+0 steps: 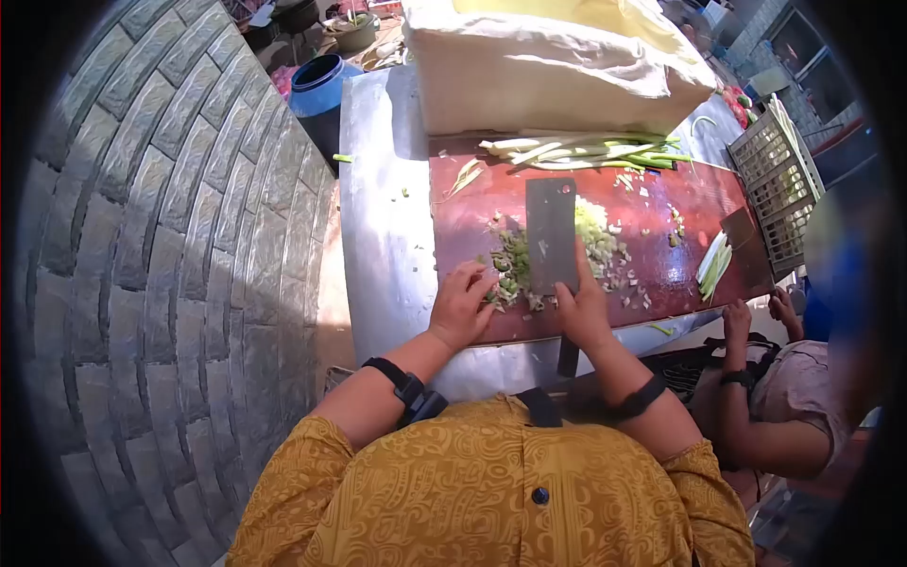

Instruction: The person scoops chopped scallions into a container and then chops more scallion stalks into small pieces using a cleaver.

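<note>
i'm holding a cleaver (pixel 551 231) over chopped greens (pixel 511 265) on the red board (pixel 463 222)
my right hand (pixel 587 317) is gripping tight; my left hand (pixel 461 307) is resting half-curled at their near left, hold unclear

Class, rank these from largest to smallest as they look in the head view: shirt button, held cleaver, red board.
1. Red board, partly covered yet clearly largest
2. Held cleaver
3. Shirt button, plainly smallest

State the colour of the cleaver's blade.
The blade is dark grey, best seen in the head view.
</note>
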{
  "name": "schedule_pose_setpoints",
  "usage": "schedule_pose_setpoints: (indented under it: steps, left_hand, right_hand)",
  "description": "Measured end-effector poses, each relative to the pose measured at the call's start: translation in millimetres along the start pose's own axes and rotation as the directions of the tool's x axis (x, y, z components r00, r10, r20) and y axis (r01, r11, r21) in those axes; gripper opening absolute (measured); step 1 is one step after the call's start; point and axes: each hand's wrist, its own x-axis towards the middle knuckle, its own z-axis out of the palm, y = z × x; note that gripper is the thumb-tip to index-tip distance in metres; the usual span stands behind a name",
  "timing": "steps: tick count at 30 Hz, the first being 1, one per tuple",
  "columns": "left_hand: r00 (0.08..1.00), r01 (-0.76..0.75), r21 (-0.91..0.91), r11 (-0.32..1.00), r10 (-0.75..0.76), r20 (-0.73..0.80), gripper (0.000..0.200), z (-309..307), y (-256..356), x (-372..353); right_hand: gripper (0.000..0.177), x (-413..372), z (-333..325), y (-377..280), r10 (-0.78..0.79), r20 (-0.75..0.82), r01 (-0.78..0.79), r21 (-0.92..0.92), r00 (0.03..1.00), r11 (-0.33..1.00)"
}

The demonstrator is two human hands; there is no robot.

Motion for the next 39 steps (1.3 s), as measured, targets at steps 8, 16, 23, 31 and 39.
schedule_pose_setpoints:
  steps: [8,16,23,31,39]
  left_hand:
    - [0.907,0.289,0.298,0.91,-0.359,0.219,0.106,-26,71,50]
    - [0.925,0.289,0.272,0.918,-0.341,0.169,0.086,21,85,108]
    - [0.938,0.298,0.123,0.947,-0.315,0.147,0.087,17,81,114]
    - [0.892,0.272,0.277,0.922,-0.349,0.288,0.106,6,121,88]
    - [0.948,0.245,0.217,0.945,-0.281,0.153,0.096,30,115,114]
  right_hand:
    - [0.076,-38,-77,34,0.243,-0.124,-0.233,0.092,0.962,0.968]
    - [0.074,-69,-112,88,0.366,-0.25,-0.377,0.008,0.896,0.926]
    - [0.076,-82,-129,88,0.436,-0.265,-0.437,0.058,0.86,0.898]
    - [0.08,-86,-135,107,0.275,-0.348,-0.41,-0.41,0.896,0.815]
    - [0.082,-59,-109,77,0.382,-0.212,-0.433,-0.543,0.899,0.719]
